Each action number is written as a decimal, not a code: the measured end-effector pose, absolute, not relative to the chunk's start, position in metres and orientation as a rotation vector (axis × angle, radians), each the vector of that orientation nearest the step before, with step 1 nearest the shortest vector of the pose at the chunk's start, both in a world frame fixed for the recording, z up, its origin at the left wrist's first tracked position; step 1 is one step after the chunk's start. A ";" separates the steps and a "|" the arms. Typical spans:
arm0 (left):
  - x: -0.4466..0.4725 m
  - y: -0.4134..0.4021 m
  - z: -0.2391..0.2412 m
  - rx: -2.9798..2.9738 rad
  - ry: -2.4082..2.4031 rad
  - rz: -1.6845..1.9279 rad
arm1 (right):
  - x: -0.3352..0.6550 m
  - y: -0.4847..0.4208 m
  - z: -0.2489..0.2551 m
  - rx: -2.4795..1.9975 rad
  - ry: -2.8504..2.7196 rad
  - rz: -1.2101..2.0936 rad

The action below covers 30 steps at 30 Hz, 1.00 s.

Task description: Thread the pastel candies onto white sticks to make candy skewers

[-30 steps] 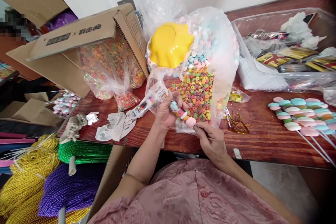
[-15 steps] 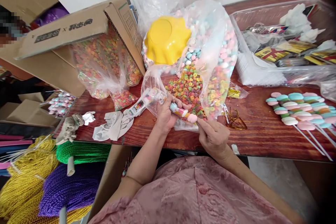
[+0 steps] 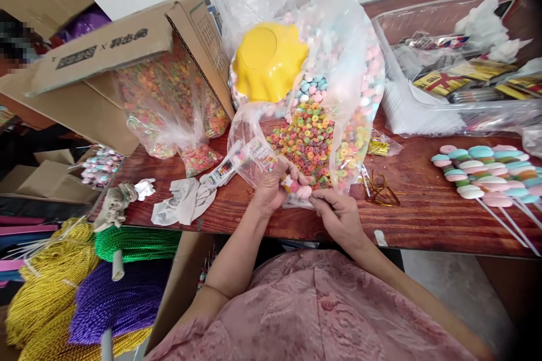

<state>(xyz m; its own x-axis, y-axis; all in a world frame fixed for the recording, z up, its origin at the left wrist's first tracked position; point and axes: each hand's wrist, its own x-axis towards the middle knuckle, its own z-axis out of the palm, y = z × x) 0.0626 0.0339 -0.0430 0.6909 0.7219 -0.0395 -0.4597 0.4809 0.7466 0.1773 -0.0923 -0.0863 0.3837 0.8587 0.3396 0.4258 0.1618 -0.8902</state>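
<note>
My left hand is wrapped around a candy skewer whose pink, white and yellow pieces show past the fingers. A clear wrapper with a printed label sticks out above that hand. At the skewer's lower right end, my right hand pinches with thumb and forefinger beside the pink piece. Its fingertips hide exactly what they grip. Just behind both hands, ring-shaped gummies lie heaped in an open plastic bag, with pink and blue candies farther back. A yellow scalloped bowl rests upside down on the bag.
Finished-looking candy skewers lie stacked at right, below a clear bin of packets. Gold twist ties sit nearby. At left are a cardboard box with bagged gummies, a whitish cloth, and cord bundles below the table edge.
My right hand has gone from a pointing forefinger at the pink end to a pinch there. The left fingers have shifted over the skewer, covering its blue piece. The view has moved slightly.
</note>
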 end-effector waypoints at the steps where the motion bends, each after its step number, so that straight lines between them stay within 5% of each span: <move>1: 0.063 0.033 -0.044 0.792 0.390 0.718 | 0.179 -0.093 -0.087 -1.506 -1.320 0.257; 5: 0.068 0.023 -0.042 0.779 0.442 0.680 | 0.178 -0.092 -0.084 -1.545 -1.588 -0.224; 17: 0.076 0.012 -0.034 0.596 0.553 0.784 | 0.178 -0.093 -0.080 -1.433 -1.512 0.084; 30: 0.070 0.026 -0.032 0.368 0.571 0.992 | 0.176 -0.103 -0.084 -1.516 -1.629 -0.433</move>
